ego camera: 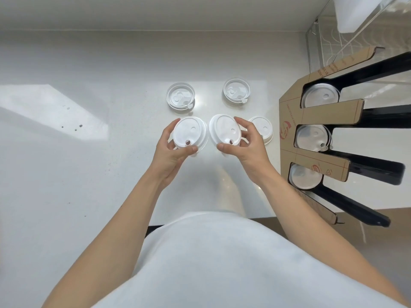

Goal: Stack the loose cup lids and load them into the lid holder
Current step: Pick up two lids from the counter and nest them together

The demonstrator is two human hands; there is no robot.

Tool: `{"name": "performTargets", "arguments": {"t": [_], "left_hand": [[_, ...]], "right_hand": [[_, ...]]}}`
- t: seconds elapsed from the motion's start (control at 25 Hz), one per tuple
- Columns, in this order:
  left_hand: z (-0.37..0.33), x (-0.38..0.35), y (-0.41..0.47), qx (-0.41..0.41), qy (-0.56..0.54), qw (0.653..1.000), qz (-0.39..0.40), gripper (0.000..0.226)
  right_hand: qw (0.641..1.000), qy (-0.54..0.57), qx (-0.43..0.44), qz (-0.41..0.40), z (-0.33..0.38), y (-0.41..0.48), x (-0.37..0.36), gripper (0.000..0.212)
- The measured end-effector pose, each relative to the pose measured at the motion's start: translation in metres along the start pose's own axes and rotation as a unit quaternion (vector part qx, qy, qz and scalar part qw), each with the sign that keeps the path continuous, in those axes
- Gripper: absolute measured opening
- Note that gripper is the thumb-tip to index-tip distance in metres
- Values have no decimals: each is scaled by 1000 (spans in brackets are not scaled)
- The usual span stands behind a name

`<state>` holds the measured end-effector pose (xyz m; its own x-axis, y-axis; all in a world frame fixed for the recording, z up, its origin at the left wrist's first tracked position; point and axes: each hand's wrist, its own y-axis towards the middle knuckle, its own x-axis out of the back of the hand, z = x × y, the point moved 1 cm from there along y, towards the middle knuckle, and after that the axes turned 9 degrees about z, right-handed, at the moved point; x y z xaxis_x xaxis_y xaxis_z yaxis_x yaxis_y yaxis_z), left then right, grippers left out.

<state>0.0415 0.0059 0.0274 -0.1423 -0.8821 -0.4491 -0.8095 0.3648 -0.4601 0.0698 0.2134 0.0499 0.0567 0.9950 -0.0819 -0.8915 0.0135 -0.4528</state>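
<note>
Head view: left hand [175, 150] grips one white lid [189, 133]; right hand [242, 143] grips another lid [225, 130], rims nearly touching. Third opaque lid [262, 127] lies at three o'clock, the lid holder [329, 114] beyond, nearer the right hand.

Above a white counter [89, 174], the left hand [171, 150] grips one round white plastic lid [189, 133], the right hand [246, 145] another [224, 130]; a cardboard-faced black lid holder [322, 114] stands right.

A plain white top [222, 263] covers the torso; both forearms are bare, with no watch, rings or sleeves
</note>
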Motion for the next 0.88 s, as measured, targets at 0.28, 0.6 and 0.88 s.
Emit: {"name": "performTargets", "arguments": {"t": [0.28, 0.6, 0.88], "left_hand": [[-6, -16, -20, -27, 17, 999, 36, 89], [-10, -23, -28, -49, -61, 995, 60, 65], [-8, -22, -29, -36, -29, 999, 28, 30]], "right_hand": [[998, 51, 13, 43, 10, -9, -10, 83], [994, 99, 1, 55, 8, -13, -13, 70], [995, 99, 9, -7, 4, -15, -13, 27]]}}
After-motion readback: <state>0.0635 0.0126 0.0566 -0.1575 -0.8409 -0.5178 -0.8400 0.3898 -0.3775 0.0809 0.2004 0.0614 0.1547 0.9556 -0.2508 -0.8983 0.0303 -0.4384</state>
